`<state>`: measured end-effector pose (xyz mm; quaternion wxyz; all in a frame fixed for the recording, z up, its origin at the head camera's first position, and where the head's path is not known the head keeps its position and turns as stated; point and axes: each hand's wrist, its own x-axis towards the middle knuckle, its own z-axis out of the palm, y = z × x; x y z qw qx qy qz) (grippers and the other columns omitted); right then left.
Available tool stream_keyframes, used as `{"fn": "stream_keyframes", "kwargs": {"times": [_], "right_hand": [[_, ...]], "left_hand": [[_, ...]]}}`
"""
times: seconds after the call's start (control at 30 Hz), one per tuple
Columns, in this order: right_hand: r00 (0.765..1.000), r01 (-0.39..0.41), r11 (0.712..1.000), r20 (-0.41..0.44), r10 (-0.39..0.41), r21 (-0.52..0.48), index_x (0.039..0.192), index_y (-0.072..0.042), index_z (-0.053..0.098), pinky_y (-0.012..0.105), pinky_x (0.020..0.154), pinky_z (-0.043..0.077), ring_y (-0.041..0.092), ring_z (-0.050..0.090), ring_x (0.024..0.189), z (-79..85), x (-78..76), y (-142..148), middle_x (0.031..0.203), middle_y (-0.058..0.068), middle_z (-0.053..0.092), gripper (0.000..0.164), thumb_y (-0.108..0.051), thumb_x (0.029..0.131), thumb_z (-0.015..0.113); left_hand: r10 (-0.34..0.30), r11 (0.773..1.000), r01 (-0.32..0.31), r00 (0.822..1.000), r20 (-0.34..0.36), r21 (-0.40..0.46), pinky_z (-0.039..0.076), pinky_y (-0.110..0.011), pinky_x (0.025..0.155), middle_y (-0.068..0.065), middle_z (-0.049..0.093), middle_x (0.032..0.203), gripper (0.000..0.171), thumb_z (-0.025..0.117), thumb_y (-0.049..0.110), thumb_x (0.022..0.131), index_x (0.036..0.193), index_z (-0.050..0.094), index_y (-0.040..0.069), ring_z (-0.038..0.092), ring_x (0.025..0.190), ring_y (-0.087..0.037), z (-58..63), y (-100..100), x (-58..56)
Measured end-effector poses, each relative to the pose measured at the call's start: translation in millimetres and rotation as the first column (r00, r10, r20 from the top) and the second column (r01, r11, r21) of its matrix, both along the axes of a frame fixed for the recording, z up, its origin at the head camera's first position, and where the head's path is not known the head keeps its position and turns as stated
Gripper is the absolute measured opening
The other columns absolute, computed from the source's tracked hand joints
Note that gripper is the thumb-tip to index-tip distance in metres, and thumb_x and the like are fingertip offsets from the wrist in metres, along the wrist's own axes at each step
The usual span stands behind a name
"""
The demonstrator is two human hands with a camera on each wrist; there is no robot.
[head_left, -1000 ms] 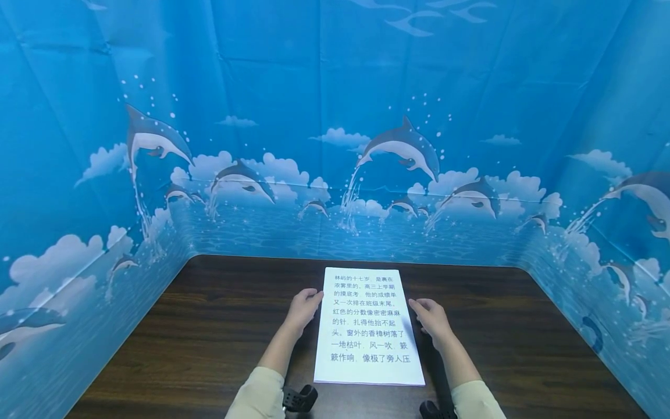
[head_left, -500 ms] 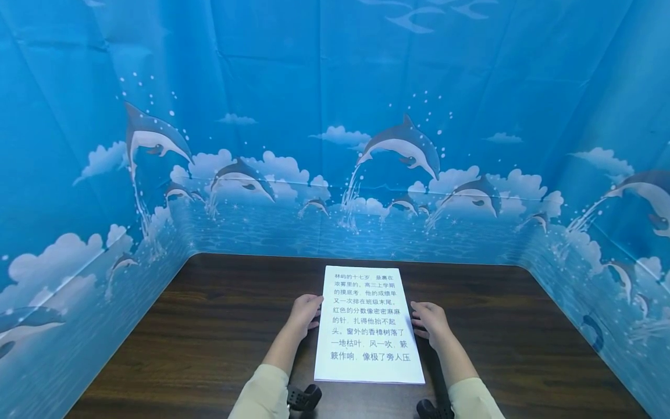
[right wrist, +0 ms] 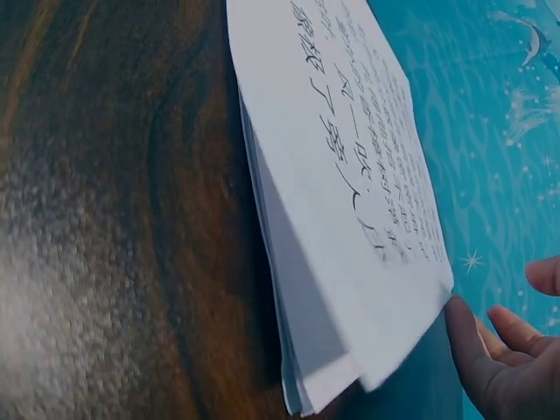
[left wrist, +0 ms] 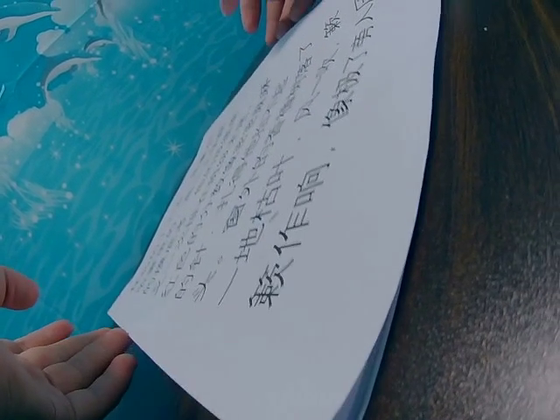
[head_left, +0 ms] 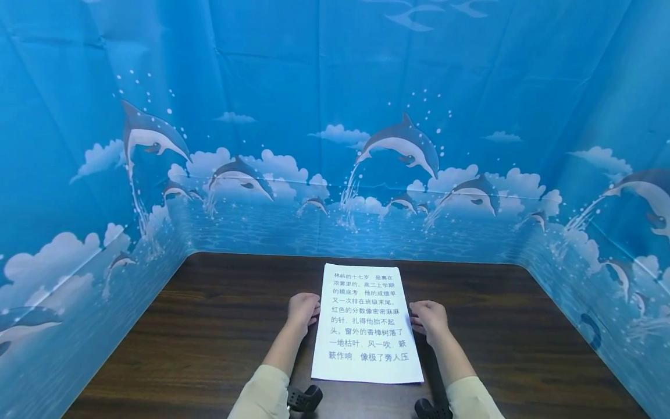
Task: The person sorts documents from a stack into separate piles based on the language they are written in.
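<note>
A stack of white printed paper (head_left: pixel 366 326) lies between the two hands, its top sheet covered with lines of black Chinese characters. My left hand (head_left: pixel 303 309) is at the stack's left side; in the left wrist view its fingers (left wrist: pixel 87 366) are extended at the paper's edge, the thumb held apart. At the opposite side is my right hand (head_left: pixel 429 318). The right wrist view shows its fingers (right wrist: pixel 477 346) against the edge, thumb apart and not pinching. There, the sheets of the stack (right wrist: pixel 350 289) stand slightly uneven and separated near one corner.
The stack is on a dark wood-grain table (head_left: pixel 209 326). A blue curtain (head_left: pixel 293 87) printed with dolphins and clouds encloses the back and both sides. Black wrist straps (head_left: pixel 305 398) sit below the pale sleeves (head_left: pixel 264 393).
Both hands have shifted slightly toward the person along the stack's sides, and more of their lower fingers now show. The stack stays in nearly the same place.
</note>
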<state>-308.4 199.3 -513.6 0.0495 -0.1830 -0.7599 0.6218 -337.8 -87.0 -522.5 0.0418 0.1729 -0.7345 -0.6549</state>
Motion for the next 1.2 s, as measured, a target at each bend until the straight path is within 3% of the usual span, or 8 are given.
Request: {"fn": "stream_keyframes", "kwargs": {"times": [0.13, 0.3, 0.37, 0.5, 0.73, 1.0, 1.07, 1.2], "right_hand": [[1.0, 0.029, 1.0, 0.003, -0.029, 0.0, 0.104, 0.002, 0.054, 0.031, 0.064, 0.048, 0.028, 0.054, 0.081, 3.9, 3.6, -3.9, 0.099, 0.017, 0.052, 0.032, -0.02, 0.082, 0.056], [0.999, -0.017, 1.0, 0.028, 0.018, -0.018, 0.104, 0.008, 0.053, 0.021, 0.054, 0.044, 0.025, 0.053, 0.075, 32.5, 26.5, -17.3, 0.092, 0.019, 0.054, 0.031, -0.013, 0.082, 0.055], [0.998, -0.046, 0.999, 0.037, 0.046, 0.001, 0.103, 0.01, 0.053, 0.023, 0.054, 0.043, 0.024, 0.055, 0.072, 42.5, 34.9, -21.9, 0.088, 0.018, 0.056, 0.03, -0.011, 0.082, 0.055], [0.995, -0.084, 0.995, 0.052, 0.082, 0.056, 0.099, 0.011, 0.053, 0.032, 0.059, 0.045, 0.023, 0.057, 0.069, 51.0, 43.9, -26.3, 0.082, 0.016, 0.057, 0.024, -0.006, 0.082, 0.053], [0.994, -0.101, 0.993, 0.053, 0.098, 0.061, 0.095, 0.01, 0.053, 0.033, 0.057, 0.046, 0.023, 0.057, 0.066, 49.6, 45.4, -27.1, 0.079, 0.015, 0.057, 0.02, -0.005, 0.083, 0.051], [0.993, -0.115, 0.992, 0.033, 0.113, 0.045, 0.089, 0.007, 0.053, 0.031, 0.054, 0.047, 0.021, 0.057, 0.063, 54.1, 40.9, -35.8, 0.077, 0.014, 0.056, 0.015, -0.007, 0.083, 0.052], [0.992, -0.122, 0.991, 0.035, 0.12, 0.055, 0.09, 0.006, 0.053, 0.03, 0.054, 0.047, 0.021, 0.058, 0.064, 58.6, 39.8, -39.9, 0.079, 0.013, 0.056, 0.015, -0.008, 0.083, 0.052], [0.991, -0.126, 0.989, 0.048, 0.123, 0.08, 0.091, 0.004, 0.054, 0.031, 0.058, 0.046, 0.022, 0.057, 0.071, 66.8, 36.2, -49.0, 0.083, 0.014, 0.056, 0.016, -0.011, 0.083, 0.054]], "left_hand": [[-0.003, 1.0, 0.002, 0.999, -0.034, -0.003, 0.044, -0.025, 0.048, -0.012, 0.056, 0.087, 0.025, 0.053, 0.012, 0.079, 0.101, 0.055, -0.002, 0.057, 0.072, -0.02, 17.4, 3.4, 15.5], [-0.042, 0.998, 0.043, 0.999, -0.015, 0.043, 0.045, -0.023, 0.047, -0.019, 0.053, 0.086, 0.036, 0.053, 0.003, 0.077, 0.11, 0.047, -0.009, 0.055, 0.071, -0.024, 54.9, 11.3, 46.7], [-0.08, 0.996, 0.08, 0.997, -0.008, 0.043, 0.047, -0.027, 0.052, -0.019, 0.053, 0.082, 0.039, 0.053, -0.001, 0.075, 0.111, 0.044, -0.012, 0.054, 0.065, -0.022, 59.9, 12.6, 54.3], [-0.151, 0.988, 0.151, 0.988, 0.017, -0.005, 0.04, -0.023, 0.045, -0.013, 0.053, 0.071, 0.036, 0.054, -0.004, 0.072, 0.106, 0.048, -0.014, 0.048, 0.051, -0.015, 57.2, 13.3, 60.6], [-0.185, 0.974, 0.179, 0.982, -0.031, -0.136, 0.037, -0.023, 0.042, -0.011, 0.055, 0.068, 0.027, 0.053, -0.006, 0.066, 0.093, 0.058, -0.011, 0.048, 0.051, -0.016, 51.4, 13.9, 62.6], [-0.232, 0.939, 0.212, 0.972, -0.044, -0.272, 0.04, -0.027, 0.043, -0.011, 0.054, 0.072, 0.029, 0.046, -0.008, 0.069, 0.096, 0.057, -0.008, 0.05, 0.054, -0.019, 65.8, 8.1, 65.5], [-0.23, 0.934, 0.208, 0.972, -0.045, -0.289, 0.038, -0.026, 0.04, -0.01, 0.054, 0.072, 0.026, 0.046, -0.007, 0.072, 0.096, 0.058, -0.006, 0.05, 0.055, -0.02, 64.2, 2.0, 58.8], [-0.197, 0.921, 0.172, 0.98, -0.037, -0.349, 0.039, -0.025, 0.042, -0.008, 0.055, 0.075, 0.022, 0.049, -0.002, 0.077, 0.096, 0.059, 0.001, 0.052, 0.06, -0.02, 40.4, -17.2, 29.5]]}}
